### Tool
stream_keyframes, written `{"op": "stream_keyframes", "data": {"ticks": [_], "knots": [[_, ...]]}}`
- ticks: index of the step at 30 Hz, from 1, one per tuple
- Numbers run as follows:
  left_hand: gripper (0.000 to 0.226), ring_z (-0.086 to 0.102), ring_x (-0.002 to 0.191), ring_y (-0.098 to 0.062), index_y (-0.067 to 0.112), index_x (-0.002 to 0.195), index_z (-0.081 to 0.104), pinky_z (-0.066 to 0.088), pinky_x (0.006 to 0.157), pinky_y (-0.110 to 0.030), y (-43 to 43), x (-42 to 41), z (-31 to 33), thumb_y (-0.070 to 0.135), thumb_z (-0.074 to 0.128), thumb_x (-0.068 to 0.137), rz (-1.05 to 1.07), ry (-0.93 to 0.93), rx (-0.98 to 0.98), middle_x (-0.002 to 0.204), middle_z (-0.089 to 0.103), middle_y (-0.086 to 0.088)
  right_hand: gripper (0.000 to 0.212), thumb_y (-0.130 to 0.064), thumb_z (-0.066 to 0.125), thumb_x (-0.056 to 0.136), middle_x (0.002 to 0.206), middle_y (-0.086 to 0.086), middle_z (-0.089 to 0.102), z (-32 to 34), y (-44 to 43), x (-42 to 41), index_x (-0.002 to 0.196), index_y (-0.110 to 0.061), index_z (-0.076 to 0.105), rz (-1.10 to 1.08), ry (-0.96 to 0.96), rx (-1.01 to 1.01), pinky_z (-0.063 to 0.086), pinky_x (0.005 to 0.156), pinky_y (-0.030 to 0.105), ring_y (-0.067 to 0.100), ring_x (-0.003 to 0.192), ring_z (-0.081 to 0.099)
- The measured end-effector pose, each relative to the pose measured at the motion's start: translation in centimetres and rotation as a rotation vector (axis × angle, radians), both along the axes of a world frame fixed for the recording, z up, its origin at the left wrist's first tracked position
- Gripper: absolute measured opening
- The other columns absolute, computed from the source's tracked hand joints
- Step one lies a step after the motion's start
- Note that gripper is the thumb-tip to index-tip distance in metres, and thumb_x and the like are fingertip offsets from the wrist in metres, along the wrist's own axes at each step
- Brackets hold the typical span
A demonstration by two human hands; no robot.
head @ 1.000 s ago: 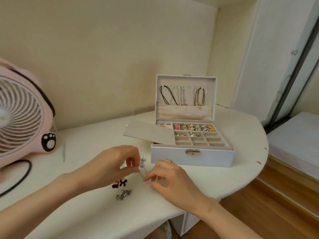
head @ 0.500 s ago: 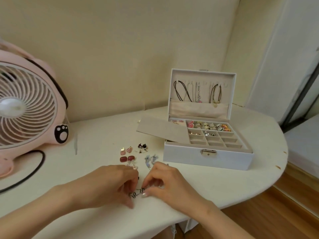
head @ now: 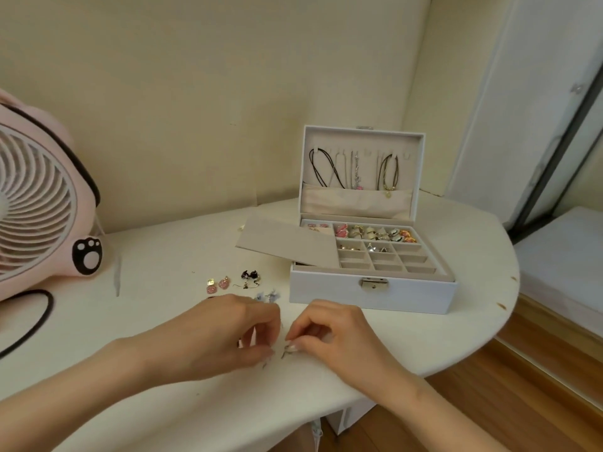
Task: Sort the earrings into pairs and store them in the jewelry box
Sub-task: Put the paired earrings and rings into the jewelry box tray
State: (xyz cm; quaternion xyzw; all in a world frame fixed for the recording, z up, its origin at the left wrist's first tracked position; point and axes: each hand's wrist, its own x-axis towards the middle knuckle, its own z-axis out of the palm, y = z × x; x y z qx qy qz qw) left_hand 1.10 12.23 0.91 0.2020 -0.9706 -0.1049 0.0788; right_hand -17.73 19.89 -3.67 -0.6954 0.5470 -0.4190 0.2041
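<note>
My left hand point(head: 225, 334) and my right hand point(head: 329, 337) are close together low on the white table point(head: 163, 256), each pinching a small silvery earring; the right one's earring point(head: 287, 352) shows at the fingertips, the left one's point(head: 265, 364) pokes out below the fingers. The white jewelry box point(head: 372, 288) stands open behind my right hand, its tray holding rings and earrings in the back compartments. Loose on the table lie pink earrings point(head: 218, 285), a dark pair point(head: 249, 277) and a blue pair point(head: 268, 295), just beyond my left hand.
A pink fan point(head: 42, 207) stands at the left with its black cable point(head: 39, 318) looping over the table. A beige tray cover point(head: 287, 243) lies tilted on the box's left side. The table's curved edge drops to a wooden floor point(head: 522, 386) at the right.
Both hands dropped from near the blue pair to the table's front, took up the silvery earrings there, and now draw them slightly apart. The camera view shifted left and down.
</note>
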Motion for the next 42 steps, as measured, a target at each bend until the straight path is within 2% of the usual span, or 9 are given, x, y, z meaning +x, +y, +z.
{"op": "stream_keyframes", "data": {"ticks": [3, 8, 11, 17, 20, 25, 32, 37, 42], "knots": [[0.008, 0.055, 0.072, 0.002, 0.033, 0.083, 0.050, 0.045, 0.070, -0.016, 0.1, -2.7, 0.6, 0.029, 0.056, 0.086, -0.019, 0.050, -0.016, 0.077, 0.062, 0.018, 0.016, 0.000, 0.071, 0.076, 0.080, -0.005, 0.066, 0.8, 0.7, -1.9, 0.078, -0.015, 0.074, -0.061, 0.016, -0.036, 0.043, 0.071, 0.012, 0.009, 0.077, 0.061], [0.008, 0.053, 0.063, 0.003, 0.019, 0.088, 0.060, 0.037, 0.059, -0.006, -1.2, -8.2, 2.2, 0.014, 0.063, 0.082, -0.020, 0.190, 0.073, 0.073, 0.059, 0.014, 0.025, 0.005, 0.073, 0.072, 0.080, -0.005, 0.072, 3.2, 1.4, -6.2, 0.076, -0.019, 0.076, -0.216, -0.073, -0.063, 0.051, 0.075, 0.017, 0.008, 0.078, 0.066], [0.008, 0.055, 0.064, 0.000, 0.010, 0.088, 0.062, 0.045, 0.063, -0.012, -2.6, -11.5, 2.7, 0.010, 0.066, 0.081, -0.035, 0.277, 0.143, 0.076, 0.062, 0.006, 0.023, 0.005, 0.073, 0.072, 0.077, -0.001, 0.073, 4.9, 1.3, -9.1, 0.074, -0.017, 0.075, -0.354, -0.168, -0.091, 0.055, 0.072, 0.021, 0.015, 0.074, 0.068], [0.009, 0.058, 0.069, -0.011, 0.014, 0.085, 0.060, 0.048, 0.068, -0.025, -4.6, -18.0, 2.6, 0.010, 0.066, 0.080, -0.024, 0.396, 0.161, 0.079, 0.064, 0.001, 0.020, -0.002, 0.077, 0.070, 0.074, -0.009, 0.070, 6.2, -1.1, -14.4, 0.071, -0.021, 0.072, -0.592, -0.052, -0.064, 0.049, 0.070, 0.010, 0.008, 0.072, 0.065], [0.012, 0.058, 0.072, -0.014, 0.013, 0.091, 0.059, 0.047, 0.068, -0.025, -5.2, -21.1, 2.6, 0.011, 0.066, 0.082, -0.002, 0.419, 0.186, 0.080, 0.062, 0.001, 0.022, -0.002, 0.079, 0.068, 0.072, -0.005, 0.070, 6.3, -2.3, -16.3, 0.068, -0.023, 0.071, -0.654, -0.028, -0.028, 0.051, 0.075, 0.024, 0.013, 0.074, 0.064], [0.014, 0.059, 0.078, -0.019, 0.014, 0.089, 0.059, 0.049, 0.071, -0.033, -5.9, -24.6, 2.6, 0.020, 0.069, 0.080, 0.071, 0.386, 0.173, 0.087, 0.067, -0.007, 0.023, -0.007, 0.080, 0.069, 0.071, -0.006, 0.069, 6.3, -3.2, -17.7, 0.064, -0.027, 0.069, -0.668, 0.024, 0.033, 0.053, 0.082, 0.033, 0.012, 0.076, 0.064], [0.014, 0.052, 0.074, -0.012, 0.013, 0.091, 0.060, 0.039, 0.060, -0.020, -6.3, -26.4, 1.8, 0.021, 0.068, 0.082, 0.096, 0.354, 0.197, 0.084, 0.057, 0.003, 0.012, -0.010, 0.077, 0.071, 0.073, 0.000, 0.070, 6.6, -3.4, -18.5, 0.069, -0.018, 0.070, -0.666, -0.009, 0.068, 0.054, 0.083, 0.036, 0.016, 0.078, 0.066], [0.017, 0.059, 0.091, -0.021, 0.014, 0.093, 0.065, 0.049, 0.079, -0.034, -6.5, -26.5, 1.5, 0.025, 0.069, 0.081, 0.098, 0.225, 0.164, 0.095, 0.065, -0.004, 0.008, -0.010, 0.076, 0.073, 0.073, 0.002, 0.069, 6.6, -3.3, -18.7, 0.074, -0.014, 0.070, -0.662, 0.008, 0.085, 0.052, 0.081, 0.035, 0.019, 0.081, 0.066], [0.015, 0.058, 0.098, -0.022, 0.016, 0.097, 0.064, 0.047, 0.082, -0.035, -6.5, -26.2, 1.7, 0.026, 0.064, 0.085, 0.122, 0.151, 0.070, 0.104, 0.065, -0.004, 0.013, -0.013, 0.075, 0.074, 0.074, 0.002, 0.071, 6.4, -3.9, -18.8, 0.069, -0.022, 0.067, -0.646, 0.055, 0.126, 0.053, 0.083, 0.036, 0.015, 0.080, 0.067]]}}
